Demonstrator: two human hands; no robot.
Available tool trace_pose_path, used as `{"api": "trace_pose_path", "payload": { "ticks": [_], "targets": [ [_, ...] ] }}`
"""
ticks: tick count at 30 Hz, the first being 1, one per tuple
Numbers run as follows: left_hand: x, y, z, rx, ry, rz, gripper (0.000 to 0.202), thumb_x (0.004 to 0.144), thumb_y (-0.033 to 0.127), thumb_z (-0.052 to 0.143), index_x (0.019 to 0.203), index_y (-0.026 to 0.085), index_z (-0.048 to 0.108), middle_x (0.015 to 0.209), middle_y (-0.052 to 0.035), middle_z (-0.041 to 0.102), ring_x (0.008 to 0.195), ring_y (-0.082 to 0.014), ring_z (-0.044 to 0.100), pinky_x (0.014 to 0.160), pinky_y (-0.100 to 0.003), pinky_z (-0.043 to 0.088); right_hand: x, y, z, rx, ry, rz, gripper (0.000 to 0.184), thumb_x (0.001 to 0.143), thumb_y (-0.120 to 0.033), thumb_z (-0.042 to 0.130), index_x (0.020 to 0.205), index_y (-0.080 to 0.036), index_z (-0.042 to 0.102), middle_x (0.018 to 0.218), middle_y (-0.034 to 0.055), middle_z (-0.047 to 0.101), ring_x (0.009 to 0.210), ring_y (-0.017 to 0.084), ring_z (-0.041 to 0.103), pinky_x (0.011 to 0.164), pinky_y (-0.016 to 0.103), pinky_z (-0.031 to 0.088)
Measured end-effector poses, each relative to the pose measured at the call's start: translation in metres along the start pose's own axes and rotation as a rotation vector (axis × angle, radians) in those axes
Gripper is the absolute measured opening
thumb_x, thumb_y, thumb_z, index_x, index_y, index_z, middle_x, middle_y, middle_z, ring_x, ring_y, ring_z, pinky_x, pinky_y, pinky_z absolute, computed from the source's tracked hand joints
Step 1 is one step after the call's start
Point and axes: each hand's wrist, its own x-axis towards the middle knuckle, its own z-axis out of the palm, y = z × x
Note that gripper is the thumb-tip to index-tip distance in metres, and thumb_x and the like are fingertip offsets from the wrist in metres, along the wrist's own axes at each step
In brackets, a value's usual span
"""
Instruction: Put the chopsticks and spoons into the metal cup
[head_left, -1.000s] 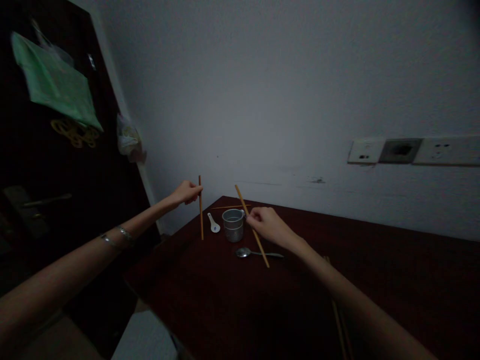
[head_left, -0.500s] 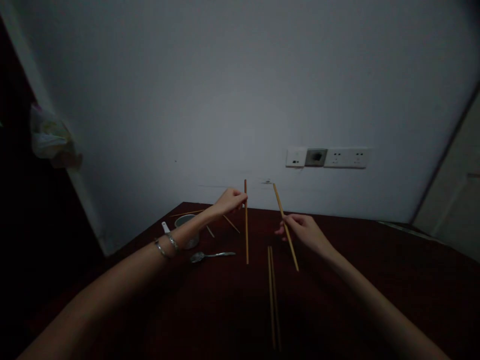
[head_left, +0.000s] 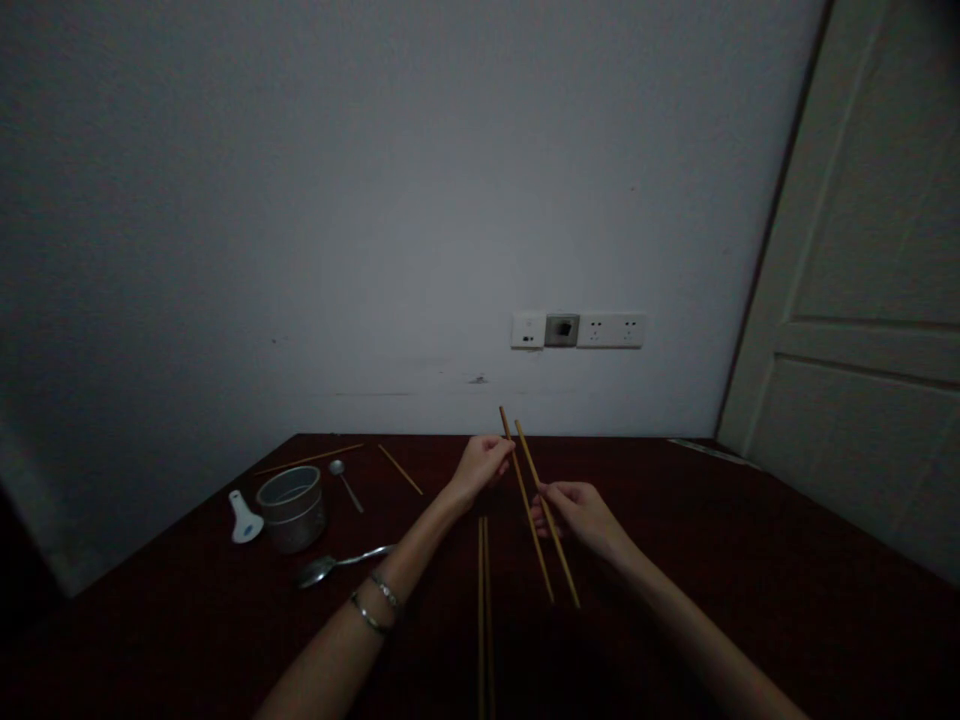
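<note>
Two tilted wooden chopsticks are up in front of me, side by side and close together. My left hand (head_left: 486, 468) pinches the upper part of the left chopstick (head_left: 527, 494). With its fingers closed, my right hand (head_left: 581, 512) grips the right chopstick (head_left: 561, 548) around its middle, and its fingertips reach behind the left one. Below, nearer to me, a pair of chopsticks (head_left: 482, 610) lies lengthwise on the dark red table (head_left: 675, 620). A large metal spoon (head_left: 330, 568) rests left of my left forearm, its handle end by the arm.
On the left stand a metal cup (head_left: 295, 515) and a white ceramic spoon (head_left: 244, 522). Behind them lie a small metal spoon (head_left: 346, 488), one chopstick (head_left: 311, 458) and another chopstick (head_left: 400, 470). The wall holds sockets (head_left: 577, 331); a door (head_left: 870, 300) is at right.
My left hand has brought its chopstick right, beside the one in my right hand, and tilted it to match. The view has turned right, showing more of the door.
</note>
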Motion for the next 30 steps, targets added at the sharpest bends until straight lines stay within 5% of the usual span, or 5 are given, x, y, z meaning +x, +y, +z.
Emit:
{"api": "trace_pose_path", "payload": {
  "ticks": [14,30],
  "targets": [
    [-0.01,-0.026,0.012,0.036,-0.136,-0.066,0.031,0.076,0.034,0.044,0.051,0.016,0.043,0.041,0.0064,0.04,0.029,-0.0039,0.032,0.032,-0.018,0.021,-0.004,0.03,0.012,0.155,0.034,0.077,0.022,0.082,-0.028,0.05,0.068,-0.011,0.054,0.061,0.01,0.067,0.054,0.015,0.065,0.047,0.02,0.049],
    [-0.017,-0.03,0.019,-0.149,-0.063,-0.165,0.03,0.074,0.036,0.052,0.054,0.014,0.049,0.042,0.0051,0.044,0.031,-0.0044,0.036,0.032,-0.017,0.028,-0.014,0.022,0.013,0.169,-0.029,0.097,0.021,0.074,-0.028,0.059,0.085,-0.01,0.061,0.084,0.0132,0.068,0.066,0.015,0.066,0.055,0.022,0.051]
  ]
}}
